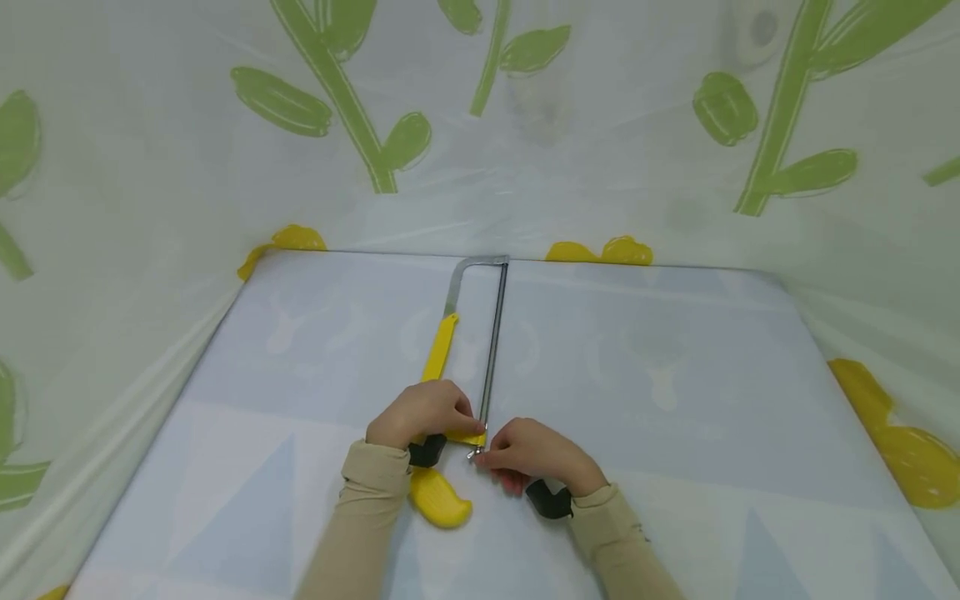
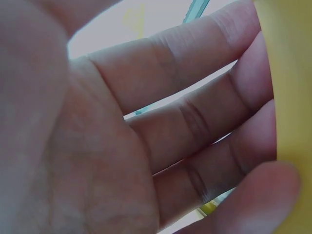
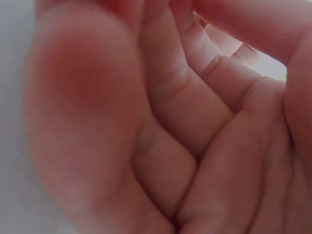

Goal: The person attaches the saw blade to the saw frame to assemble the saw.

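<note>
Hacksaw (image 1: 441, 348) flat on the counter (image 1: 615, 375) in the head view, stiff and fairly light I'd judge, best held by its handle (image 1: 441, 498); my left hand (image 1: 430, 410) grips its yellow lower end, my right hand (image 1: 542, 452) pinches the small, probably slippery wing nut (image 1: 472, 455). In the left wrist view my fingers curl against yellow; in the right wrist view they're folded, the pinch hidden.

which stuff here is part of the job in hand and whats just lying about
Part of the job:
hacksaw, its yellow frame held by the left hand
its blade
small metal fitting at its near end, pinched by the right hand

Just surroundings or worn:
covered table
leaf-print sheet
black wrist straps
</note>
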The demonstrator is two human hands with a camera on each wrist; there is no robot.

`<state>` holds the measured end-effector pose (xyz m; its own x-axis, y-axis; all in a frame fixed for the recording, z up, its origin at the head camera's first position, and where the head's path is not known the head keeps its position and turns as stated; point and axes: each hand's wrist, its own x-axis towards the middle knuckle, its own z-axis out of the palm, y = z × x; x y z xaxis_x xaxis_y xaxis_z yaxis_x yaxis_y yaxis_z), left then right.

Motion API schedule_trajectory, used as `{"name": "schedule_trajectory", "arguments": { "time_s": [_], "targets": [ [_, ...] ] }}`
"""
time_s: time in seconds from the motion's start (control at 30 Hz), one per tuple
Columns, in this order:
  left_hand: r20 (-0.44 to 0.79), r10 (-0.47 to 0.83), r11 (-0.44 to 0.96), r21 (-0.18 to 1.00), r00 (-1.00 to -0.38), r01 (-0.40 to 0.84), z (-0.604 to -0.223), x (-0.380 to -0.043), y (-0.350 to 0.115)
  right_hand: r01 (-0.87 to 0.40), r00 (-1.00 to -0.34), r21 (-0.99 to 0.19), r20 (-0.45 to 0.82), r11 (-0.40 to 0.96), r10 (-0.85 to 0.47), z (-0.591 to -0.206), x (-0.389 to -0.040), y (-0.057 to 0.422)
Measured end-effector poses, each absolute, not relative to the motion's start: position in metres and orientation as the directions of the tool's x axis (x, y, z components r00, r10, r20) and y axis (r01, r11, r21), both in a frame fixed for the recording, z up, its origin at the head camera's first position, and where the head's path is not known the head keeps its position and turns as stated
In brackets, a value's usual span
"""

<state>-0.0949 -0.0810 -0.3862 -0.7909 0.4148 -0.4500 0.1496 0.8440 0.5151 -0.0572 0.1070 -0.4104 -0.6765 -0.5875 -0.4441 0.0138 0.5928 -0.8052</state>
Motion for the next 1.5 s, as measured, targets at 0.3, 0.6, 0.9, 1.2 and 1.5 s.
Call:
{"name": "schedule_trajectory", "arguments": {
  "time_s": [0.3,0.6,0.9,1.2,1.5],
  "targets": [
    [-0.468,0.418,0.837,0.531,-0.779,0.13,-0.3868,-0.0941,-0.0826,-0.013,-0.691,-0.798,-0.428,0.602,-0.582,-0.4094,-0.053,0.1017],
    [-0.467,0.413,0.842,0.524,-0.782,0.131,-0.3861,-0.0952,-0.0852,-0.063,-0.691,-0.766,-0.429,0.639,-0.582,-0.4049,-0.0528,0.098],
    [-0.481,0.415,0.849,0.51,-0.772,0.139,-0.3885,-0.0957,-0.0833,-0.066,-0.683,-0.75,-0.447,0.658,-0.578,-0.4069,-0.0525,0.0977],
    [-0.458,0.424,0.848,0.503,-0.781,0.166,-0.3849,-0.0958,-0.085,-0.097,-0.627,-0.781,-0.433,0.616,-0.647,-0.4065,-0.0586,0.1009],
    [-0.44,0.44,0.824,0.544,-0.783,0.158,-0.3855,-0.0939,-0.0853,-0.017,-0.639,-0.802,-0.45,0.596,-0.624,-0.4115,-0.0581,0.1031]
  ]
}}
